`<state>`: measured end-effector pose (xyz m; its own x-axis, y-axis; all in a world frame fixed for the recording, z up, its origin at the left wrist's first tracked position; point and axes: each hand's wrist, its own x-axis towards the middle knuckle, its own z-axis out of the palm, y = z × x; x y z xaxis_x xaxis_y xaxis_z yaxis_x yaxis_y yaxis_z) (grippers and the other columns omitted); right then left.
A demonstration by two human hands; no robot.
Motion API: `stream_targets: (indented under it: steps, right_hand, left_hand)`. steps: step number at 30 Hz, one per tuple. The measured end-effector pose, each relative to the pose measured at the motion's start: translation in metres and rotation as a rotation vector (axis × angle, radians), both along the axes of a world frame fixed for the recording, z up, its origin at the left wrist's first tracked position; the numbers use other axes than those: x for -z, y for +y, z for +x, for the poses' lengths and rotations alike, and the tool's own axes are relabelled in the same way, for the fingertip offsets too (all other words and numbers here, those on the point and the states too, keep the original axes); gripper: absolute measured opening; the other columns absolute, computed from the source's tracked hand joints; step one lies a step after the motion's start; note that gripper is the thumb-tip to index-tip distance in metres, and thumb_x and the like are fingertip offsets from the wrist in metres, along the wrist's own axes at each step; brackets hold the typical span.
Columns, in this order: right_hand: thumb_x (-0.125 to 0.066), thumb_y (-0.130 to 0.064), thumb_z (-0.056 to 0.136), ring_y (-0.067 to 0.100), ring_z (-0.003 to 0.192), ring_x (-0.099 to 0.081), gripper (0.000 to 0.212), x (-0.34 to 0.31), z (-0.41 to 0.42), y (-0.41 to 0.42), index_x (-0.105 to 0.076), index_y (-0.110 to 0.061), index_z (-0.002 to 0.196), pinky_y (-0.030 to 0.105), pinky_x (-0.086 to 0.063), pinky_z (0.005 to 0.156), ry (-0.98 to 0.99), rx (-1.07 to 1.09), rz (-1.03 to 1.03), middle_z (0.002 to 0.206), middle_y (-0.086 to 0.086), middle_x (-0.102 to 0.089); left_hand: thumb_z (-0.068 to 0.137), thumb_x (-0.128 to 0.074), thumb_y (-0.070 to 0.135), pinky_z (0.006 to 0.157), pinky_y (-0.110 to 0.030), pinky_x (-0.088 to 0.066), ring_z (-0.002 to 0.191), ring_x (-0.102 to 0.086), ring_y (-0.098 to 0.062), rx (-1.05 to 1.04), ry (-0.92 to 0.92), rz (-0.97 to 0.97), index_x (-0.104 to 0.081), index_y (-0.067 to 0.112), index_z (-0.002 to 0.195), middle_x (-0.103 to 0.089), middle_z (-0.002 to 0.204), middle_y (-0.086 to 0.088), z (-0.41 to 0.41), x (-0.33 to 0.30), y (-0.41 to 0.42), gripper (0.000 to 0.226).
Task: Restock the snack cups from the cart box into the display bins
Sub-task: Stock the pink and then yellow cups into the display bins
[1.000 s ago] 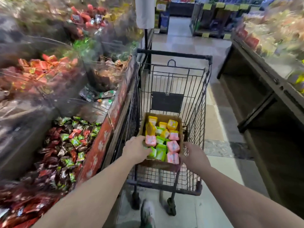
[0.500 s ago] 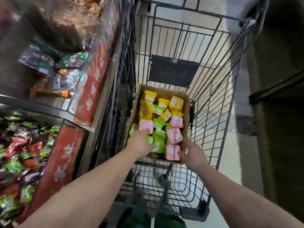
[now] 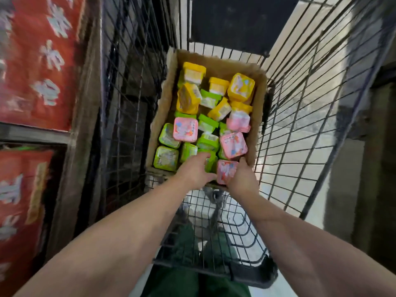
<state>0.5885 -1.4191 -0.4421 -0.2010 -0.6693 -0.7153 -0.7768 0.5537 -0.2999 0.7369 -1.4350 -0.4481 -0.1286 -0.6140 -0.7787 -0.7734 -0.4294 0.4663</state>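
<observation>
A cardboard box (image 3: 162, 108) sits in the basket of a wire shopping cart (image 3: 304, 108). It is filled with yellow snack cups (image 3: 241, 86) at the far end and green snack cups (image 3: 166, 157) and pink snack cups (image 3: 185, 129) nearer me. My left hand (image 3: 194, 171) reaches over the box's near edge, its fingers stretched onto a green cup (image 3: 211, 161). My right hand (image 3: 241, 179) is at the near right corner, its thumb and fingers curled round a pink snack cup (image 3: 225, 170).
The display bins' red fronts with white characters (image 3: 42, 61) stand close on the left, against the cart's side. A dark shelf unit (image 3: 375, 146) lies to the right. My green trousers (image 3: 182, 254) show through the cart's near end.
My head has dropped and moved closer over the cart. My left hand slid right from the box's left side onto the green cups. My right hand closed round the near pink cup.
</observation>
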Motion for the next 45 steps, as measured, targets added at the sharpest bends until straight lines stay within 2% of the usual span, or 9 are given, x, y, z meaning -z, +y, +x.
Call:
stream_targets:
  steps: [6,11,17,24,30,34,38,41,45]
  right_hand:
    - [-0.061,-0.016,0.084,0.038,0.109,-0.057,0.063,0.013,0.003,0.002,-0.034,0.001,0.138,0.037,-0.047,0.084,0.003,-0.009,0.045,0.121,0.022,-0.058]
    - [-0.056,-0.016,0.087,0.037,0.110,-0.053,0.041,0.014,0.005,0.003,-0.045,-0.005,0.126,0.035,-0.043,0.088,0.023,-0.069,0.055,0.123,0.019,-0.047]
    - [-0.059,-0.009,0.089,0.027,0.102,-0.058,0.042,0.005,-0.007,0.004,-0.047,-0.013,0.129,0.021,-0.035,0.070,-0.196,0.130,0.006,0.118,0.009,-0.059]
    - [-0.059,-0.018,0.092,0.019,0.095,-0.061,0.043,0.000,-0.016,0.004,-0.047,-0.023,0.133,0.033,-0.052,0.079,-0.313,0.240,-0.096,0.112,-0.001,-0.061]
    - [-0.059,-0.017,0.092,0.023,0.097,-0.066,0.041,0.009,-0.016,0.004,-0.047,-0.024,0.131,0.040,-0.055,0.083,-0.412,0.355,-0.107,0.107,-0.002,-0.061]
    - [-0.060,-0.018,0.091,0.024,0.095,-0.068,0.036,0.016,-0.019,0.007,-0.050,-0.033,0.122,0.042,-0.057,0.077,-0.442,0.389,-0.111,0.112,0.003,-0.066]
    - [-0.060,-0.015,0.091,0.025,0.097,-0.068,0.032,0.011,-0.018,0.008,-0.049,-0.035,0.113,0.050,-0.057,0.080,-0.475,0.440,-0.111,0.112,0.005,-0.067]
    - [-0.058,-0.011,0.092,0.025,0.096,-0.068,0.031,-0.005,-0.015,0.007,-0.050,-0.029,0.116,0.051,-0.057,0.080,-0.495,0.461,-0.114,0.111,0.008,-0.066]
    - [-0.056,-0.008,0.093,0.026,0.082,-0.066,0.036,-0.040,-0.010,0.004,-0.049,-0.020,0.125,0.032,-0.057,0.056,-0.505,0.472,-0.121,0.108,0.010,-0.065]
  left_hand:
    - [0.086,-0.057,0.050,0.086,-0.042,-0.053,0.107,-0.062,-0.029,0.039,0.001,0.105,-0.055,0.011,0.120,-0.064,0.118,-0.013,-0.012,0.014,0.009,0.052]
    - [0.085,-0.058,0.036,0.090,-0.038,-0.052,0.108,-0.062,-0.023,0.110,0.009,0.115,-0.059,0.024,0.118,-0.066,0.118,-0.002,-0.010,0.019,0.009,0.035]
    - [0.083,-0.070,0.022,0.089,-0.041,-0.053,0.100,-0.066,-0.024,-0.081,0.137,0.147,-0.059,0.020,0.114,-0.069,0.107,-0.003,-0.003,0.017,0.015,0.033]
    - [0.083,-0.072,0.025,0.094,-0.030,-0.043,0.107,-0.057,-0.020,-0.570,-0.102,-0.237,-0.034,0.022,0.143,-0.059,0.120,0.001,0.033,-0.002,-0.021,0.071]
    - [0.084,-0.071,0.026,0.102,-0.042,-0.043,0.119,-0.053,-0.028,-0.719,-0.025,-0.078,-0.019,0.023,0.150,-0.053,0.135,-0.006,0.043,0.027,-0.060,0.084]
    - [0.079,-0.076,0.022,0.093,-0.039,-0.049,0.107,-0.060,-0.025,-0.819,0.004,-0.053,-0.049,0.017,0.132,-0.063,0.120,-0.004,0.038,0.042,-0.068,0.060]
    - [0.086,-0.069,0.011,0.091,-0.041,-0.052,0.103,-0.063,-0.028,-0.943,0.096,0.043,-0.055,0.011,0.122,-0.064,0.121,-0.012,0.037,0.049,-0.070,0.038]
    - [0.091,-0.059,0.004,0.068,-0.035,-0.053,0.085,-0.061,-0.026,-1.014,0.144,0.064,-0.054,0.016,0.097,-0.063,0.113,-0.015,0.037,0.032,-0.066,0.015]
    - [0.092,-0.056,0.003,0.051,-0.027,-0.047,0.063,-0.056,-0.016,-1.034,0.235,0.072,-0.049,0.017,0.089,-0.062,0.096,-0.012,0.042,-0.006,-0.046,0.016]
